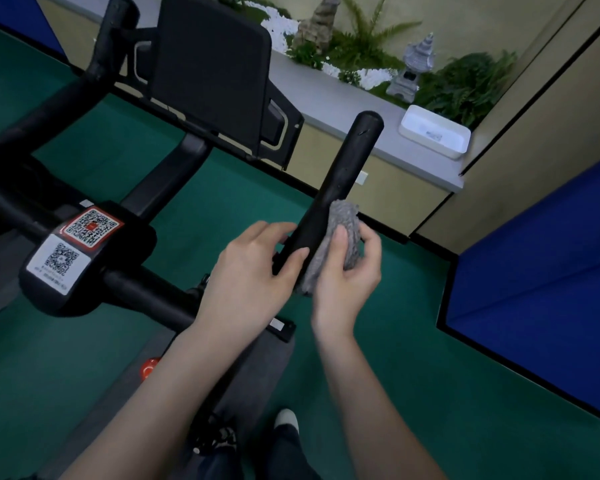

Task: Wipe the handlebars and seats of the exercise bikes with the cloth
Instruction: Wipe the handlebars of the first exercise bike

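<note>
Against the right-hand bar of the exercise bike's handlebar [347, 161], the grey cloth [345, 216] is lying bunched, pressed to the bar's right side just above its lower end. The right grip [349, 278] is clutching the cloth, thumb on top and fingers curling behind it. The left grip [250, 275] is wrapping the same bar from the left, thumb lying across it, just beside the cloth. Two QR stickers [91, 227] are showing on the black hub [132, 244] to the left, with a dark screen [212, 74] standing beyond. A white tray [430, 146] is sitting on the grey bench [326, 95] near a stone lantern [413, 67].
</note>
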Tool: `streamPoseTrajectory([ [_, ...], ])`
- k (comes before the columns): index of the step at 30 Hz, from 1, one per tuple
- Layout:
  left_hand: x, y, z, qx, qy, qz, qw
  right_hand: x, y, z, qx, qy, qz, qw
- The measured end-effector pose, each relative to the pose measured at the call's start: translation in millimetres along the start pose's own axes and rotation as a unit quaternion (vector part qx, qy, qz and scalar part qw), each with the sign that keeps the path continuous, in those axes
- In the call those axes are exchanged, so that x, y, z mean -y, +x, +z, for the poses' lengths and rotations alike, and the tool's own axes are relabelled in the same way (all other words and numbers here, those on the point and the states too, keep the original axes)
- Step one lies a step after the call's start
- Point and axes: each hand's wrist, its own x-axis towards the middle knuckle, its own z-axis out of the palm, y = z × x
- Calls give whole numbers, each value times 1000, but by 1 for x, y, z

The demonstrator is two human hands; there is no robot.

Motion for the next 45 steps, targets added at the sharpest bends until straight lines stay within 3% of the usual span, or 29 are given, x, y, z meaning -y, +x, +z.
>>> streamPoseTrajectory([
  [4, 0, -2, 0, -3, -7, 6, 1000, -2, -7, -3, 8, 35, 61, 998],
  [7, 0, -2, 0, -2, -14, 8, 1000, -6, -20, -9, 43, 81, 152, 984],
  [15, -1, -2, -2, 3, -36, -1, 999, 1, -14, -17, 168, 238, 330, 898],
  [18, -1, 0, -2, 3, -31, -1, 1000, 5, -12, -18, 189, 259, 354, 879],
  [26, -3, 0, -3, 5, -12, 7, 1000, 7, -8, -18, 180, 271, 351, 878],
  [31, -5, 8, -3, 12, -4, -6, 1000, 8, 22, -5, 90, 215, 271, 934],
  [36, -8, 15, 3, 3, 5, -3, 1000, 2, 11, -2, 26, 89, 75, 993],
  [40, -8, 15, 7, -4, 2, 7, 1000, 3, 17, 3, 19, 16, -60, 998],
  [45, -8, 15, 10, -12, -2, 11, 1000, 11, 45, 13, 0, -13, -114, 993],
])
